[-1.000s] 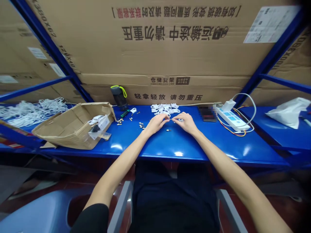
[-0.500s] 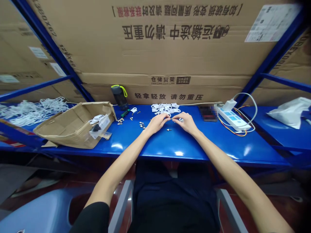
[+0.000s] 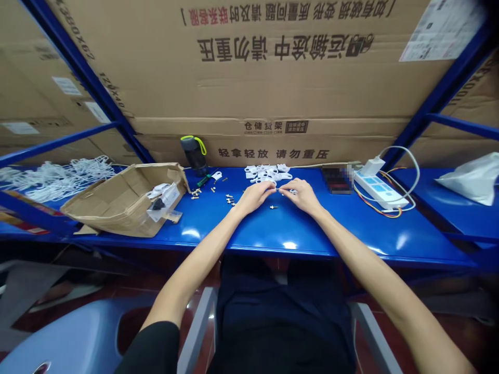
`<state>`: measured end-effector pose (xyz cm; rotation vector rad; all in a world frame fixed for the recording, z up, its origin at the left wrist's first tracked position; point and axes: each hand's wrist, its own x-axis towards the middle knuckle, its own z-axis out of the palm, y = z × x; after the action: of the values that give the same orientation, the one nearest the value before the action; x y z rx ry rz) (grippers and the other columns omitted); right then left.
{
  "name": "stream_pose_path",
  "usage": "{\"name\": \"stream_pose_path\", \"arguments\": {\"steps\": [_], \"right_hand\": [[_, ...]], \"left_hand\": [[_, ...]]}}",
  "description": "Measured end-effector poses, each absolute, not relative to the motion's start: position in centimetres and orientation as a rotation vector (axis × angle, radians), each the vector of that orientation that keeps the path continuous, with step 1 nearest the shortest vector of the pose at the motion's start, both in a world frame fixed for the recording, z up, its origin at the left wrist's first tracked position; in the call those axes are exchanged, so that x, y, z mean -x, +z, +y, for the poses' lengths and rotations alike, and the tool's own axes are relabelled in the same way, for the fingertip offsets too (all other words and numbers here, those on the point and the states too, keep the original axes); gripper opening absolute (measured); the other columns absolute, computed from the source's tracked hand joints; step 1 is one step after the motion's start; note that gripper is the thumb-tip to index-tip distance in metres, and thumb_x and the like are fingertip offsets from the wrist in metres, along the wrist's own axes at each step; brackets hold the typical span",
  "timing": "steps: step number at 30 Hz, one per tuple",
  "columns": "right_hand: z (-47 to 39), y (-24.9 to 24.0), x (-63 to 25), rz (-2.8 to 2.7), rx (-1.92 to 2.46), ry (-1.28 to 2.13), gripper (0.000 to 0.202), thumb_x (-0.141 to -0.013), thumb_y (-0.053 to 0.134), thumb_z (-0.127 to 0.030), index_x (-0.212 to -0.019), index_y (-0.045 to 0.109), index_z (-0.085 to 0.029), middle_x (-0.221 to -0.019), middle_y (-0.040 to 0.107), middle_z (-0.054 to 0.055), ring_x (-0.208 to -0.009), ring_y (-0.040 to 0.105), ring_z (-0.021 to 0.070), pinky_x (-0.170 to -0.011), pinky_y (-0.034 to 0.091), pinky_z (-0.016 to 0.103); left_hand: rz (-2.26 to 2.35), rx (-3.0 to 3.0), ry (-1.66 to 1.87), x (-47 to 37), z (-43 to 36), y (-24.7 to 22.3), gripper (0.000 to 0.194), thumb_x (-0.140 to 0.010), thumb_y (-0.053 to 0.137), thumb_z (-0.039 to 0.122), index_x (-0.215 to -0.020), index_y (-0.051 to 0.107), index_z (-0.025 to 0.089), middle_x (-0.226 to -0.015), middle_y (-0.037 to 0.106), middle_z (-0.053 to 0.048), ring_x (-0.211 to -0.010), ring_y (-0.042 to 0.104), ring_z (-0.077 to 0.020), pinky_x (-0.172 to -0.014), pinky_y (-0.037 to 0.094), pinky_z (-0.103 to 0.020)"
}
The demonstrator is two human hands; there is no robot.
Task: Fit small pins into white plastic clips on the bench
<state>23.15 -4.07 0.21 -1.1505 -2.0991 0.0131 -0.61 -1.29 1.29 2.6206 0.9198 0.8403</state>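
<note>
My left hand (image 3: 254, 197) and my right hand (image 3: 302, 195) meet fingertip to fingertip just above the blue tabletop. Both are closed in a pinch, with a small thin pale piece (image 3: 277, 189) between them, too small to name exactly. Close in front of the hands lies a single small brass-and-white pin-like part (image 3: 273, 207). More such parts (image 3: 230, 199) are scattered left of my left hand. Behind the hands is a pile of white plastic pieces with round openings (image 3: 265, 172). Small whitish bits (image 3: 293, 191) lie beside my right fingers, partly hidden.
On the left stand an open cardboard box (image 3: 117, 208) holding small packets, a heap of white wire pieces (image 3: 58, 176) and a dark bottle (image 3: 194, 156). A green-handled screwdriver (image 3: 203, 181) lies near the bottle. Rightward are a pixelated dark object (image 3: 336, 179) and a power strip (image 3: 380, 189) with cables.
The view has shifted slightly. My hands stay pinched together at nearly the same spot; the piece between them shows a little paler and clearer. Nothing on the table has visibly moved.
</note>
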Motion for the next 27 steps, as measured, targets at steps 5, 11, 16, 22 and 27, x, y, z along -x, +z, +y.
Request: {"name": "stream_pose_path", "arguments": {"steps": [5,11,16,22,27], "right_hand": [[-4.3,0.3,-23.4,-2.173,1.317,0.026,0.022,-0.104,0.064,-0.04,-0.11,0.082,-0.028,-0.118,0.08,0.005,-0.111,0.067,0.0295,-0.089,0.046,0.042],[-4.4,0.4,-24.2,-2.239,1.456,-0.031,0.023,-0.101,0.068,-0.044,-0.109,0.083,-0.028,-0.131,0.074,0.009,-0.121,0.061,0.033,-0.09,0.044,0.044],[-4.2,0.1,-24.1,-2.234,1.457,-0.029,0.021,-0.103,0.065,-0.04,-0.104,0.083,-0.029,-0.127,0.074,0.008,-0.117,0.06,0.0314,-0.089,0.043,0.044],[-4.2,0.3,-23.8,-2.244,1.407,-0.025,0.02,-0.104,0.064,-0.034,-0.101,0.082,-0.028,-0.121,0.076,0.008,-0.114,0.062,0.0301,-0.09,0.042,0.044],[-4.3,0.9,-23.6,-2.099,1.316,0.037,0.021,-0.103,0.063,-0.035,-0.101,0.081,-0.026,-0.112,0.08,0.007,-0.106,0.066,0.0287,-0.093,0.045,0.044]], "left_hand": [[0.934,-2.64,0.888,0.8,-1.1,1.3,0.026,-0.11,0.051,0.039,-0.115,0.072,0.023,-0.113,0.077,-0.003,-0.102,0.071,-0.0199,-0.092,0.051,-0.028],[1.005,-2.644,0.922,0.9,-1.1,1.3,0.027,-0.11,0.053,0.04,-0.113,0.074,0.023,-0.118,0.076,-0.003,-0.106,0.071,-0.0202,-0.092,0.051,-0.028],[1.031,-2.647,0.891,0.8,-1.2,1.4,0.024,-0.109,0.054,0.038,-0.111,0.074,0.023,-0.115,0.076,-0.003,-0.102,0.07,-0.0202,-0.087,0.051,-0.028],[1.03,-2.522,0.907,0.7,-1.0,1.2,0.024,-0.106,0.057,0.039,-0.106,0.075,0.023,-0.111,0.077,-0.003,-0.093,0.069,-0.0199,-0.084,0.05,-0.029],[0.961,-2.331,0.992,0.5,-0.3,0.8,0.028,-0.104,0.059,0.044,-0.103,0.076,0.022,-0.108,0.078,-0.004,-0.091,0.068,-0.0215,-0.088,0.051,-0.033]]}}
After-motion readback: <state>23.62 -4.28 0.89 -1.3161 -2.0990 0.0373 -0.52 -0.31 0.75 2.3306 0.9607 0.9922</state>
